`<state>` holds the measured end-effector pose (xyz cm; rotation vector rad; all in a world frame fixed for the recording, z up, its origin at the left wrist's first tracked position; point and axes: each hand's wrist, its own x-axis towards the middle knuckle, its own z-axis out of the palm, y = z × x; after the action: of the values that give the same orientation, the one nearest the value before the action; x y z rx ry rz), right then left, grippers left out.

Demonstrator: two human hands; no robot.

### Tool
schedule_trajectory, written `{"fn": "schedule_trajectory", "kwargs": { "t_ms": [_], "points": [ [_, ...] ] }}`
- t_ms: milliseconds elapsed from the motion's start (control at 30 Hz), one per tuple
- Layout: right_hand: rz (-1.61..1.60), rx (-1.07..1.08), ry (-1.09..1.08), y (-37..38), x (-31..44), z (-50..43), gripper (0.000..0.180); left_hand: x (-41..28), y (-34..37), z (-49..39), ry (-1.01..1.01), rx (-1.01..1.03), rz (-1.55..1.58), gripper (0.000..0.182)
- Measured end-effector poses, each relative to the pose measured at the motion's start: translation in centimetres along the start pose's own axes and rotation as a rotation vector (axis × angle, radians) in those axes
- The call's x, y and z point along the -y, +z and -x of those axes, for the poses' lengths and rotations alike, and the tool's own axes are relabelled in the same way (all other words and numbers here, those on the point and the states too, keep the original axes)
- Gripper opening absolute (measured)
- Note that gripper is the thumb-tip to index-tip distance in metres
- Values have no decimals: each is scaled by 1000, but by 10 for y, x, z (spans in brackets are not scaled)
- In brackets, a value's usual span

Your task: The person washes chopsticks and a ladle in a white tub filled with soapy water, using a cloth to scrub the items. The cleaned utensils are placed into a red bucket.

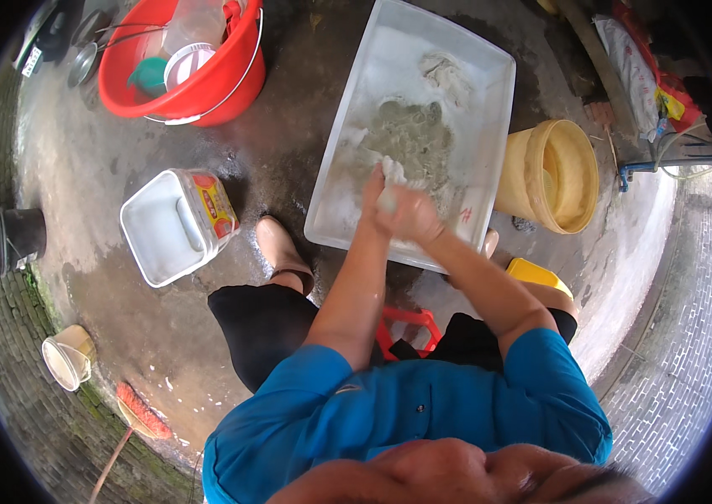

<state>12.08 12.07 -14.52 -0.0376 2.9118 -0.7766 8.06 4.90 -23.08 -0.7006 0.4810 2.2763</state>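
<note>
Both my hands meet over the near part of a white plastic tub (pixel 419 257) that holds sudsy, greyish water. My left hand (pixel 373 198) and my right hand (pixel 414 213) are closed together around a wet white cloth (pixel 393 170), part of which sticks out beyond the fingers. The fingers are somewhat blurred. Another whitish, crumpled piece, perhaps cloth, (pixel 447 75) lies in the far right part of the tub. White foam spreads along the tub's left side.
A red basin (pixel 230 94) with bowls stands at the far left, a square white bucket (pixel 170 230) nearer. A yellowish bucket (pixel 535 176) adjoins the tub's right side. A red plastic stool (pixel 415 317) is under me. A broom (pixel 141 412) lies at the lower left, near a small bucket (pixel 69 358).
</note>
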Motion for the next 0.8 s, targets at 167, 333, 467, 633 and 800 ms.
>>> {"fn": "schedule_trajectory", "kwargs": {
  "t_ms": [167,333,467,633,800],
  "points": [
    [-77,-151,247,25,-30,-11,58,8,-16,-15,-94,-78,-10,35],
    [-270,-219,606,33,-103,-15,84,14,-25,-40,108,-295,39,40],
    [256,507,605,49,-122,34,93,35,-69,-35,-138,-499,-77,47],
    [229,722,781,76,-148,62,93,54,-110,-39,-182,-689,-153,51],
    [-923,125,1005,40,-102,53,82,50,-92,-10,-246,-462,-251,46]
  ]
}}
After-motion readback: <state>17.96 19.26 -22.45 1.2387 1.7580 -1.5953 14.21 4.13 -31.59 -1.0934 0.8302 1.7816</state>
